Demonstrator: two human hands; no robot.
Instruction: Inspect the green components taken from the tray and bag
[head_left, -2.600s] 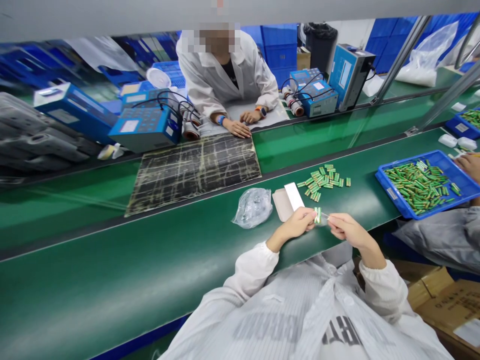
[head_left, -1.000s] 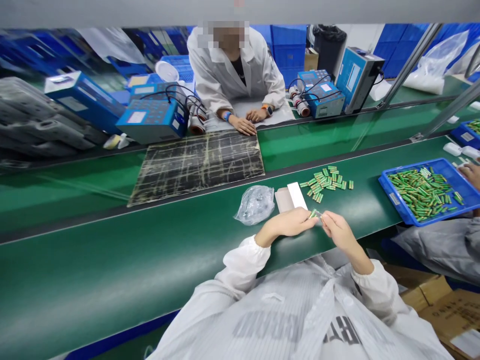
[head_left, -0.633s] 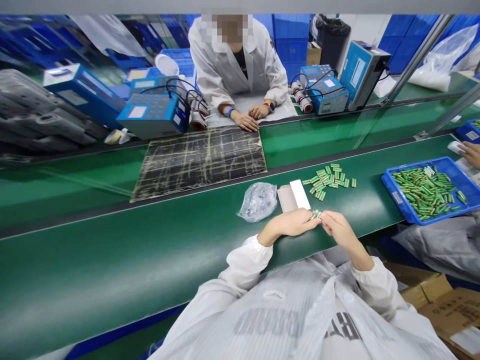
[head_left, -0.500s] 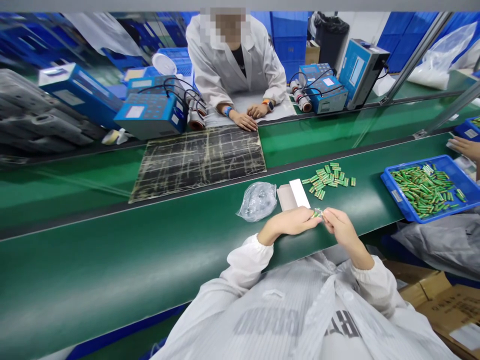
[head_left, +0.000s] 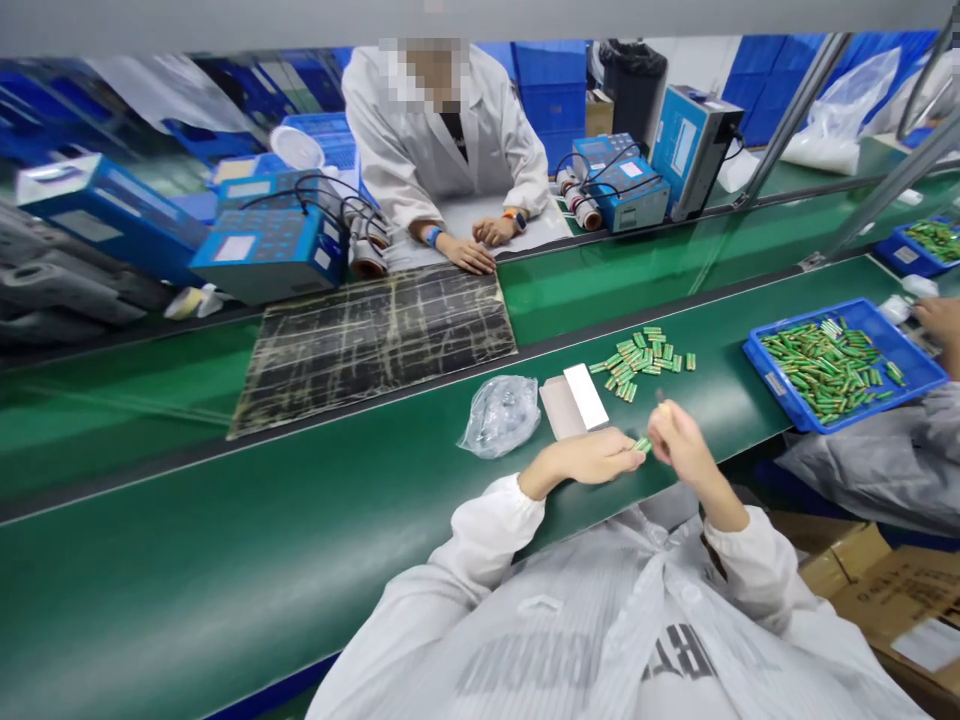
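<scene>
My left hand rests on the near edge of the green belt, fingers closed around small green cylindrical parts that poke out at its fingertips. My right hand is right beside it, fingers pinched at the same parts, with a thin dark bit sticking up from its top. Just beyond the hands lie a white strip on a beige card, a crumpled clear plastic bag and a loose pile of green parts.
A blue tray full of green parts sits at the right, with a co-worker's hand beyond it. Across the belts a person in a white coat leans on a bench between blue test boxes. A dark scuffed mat lies mid-belt. Cardboard boxes stand lower right.
My hands have dropped closer to the belt's near edge and drawn together. The right hand has turned upright against the left. The view has shifted slightly.
</scene>
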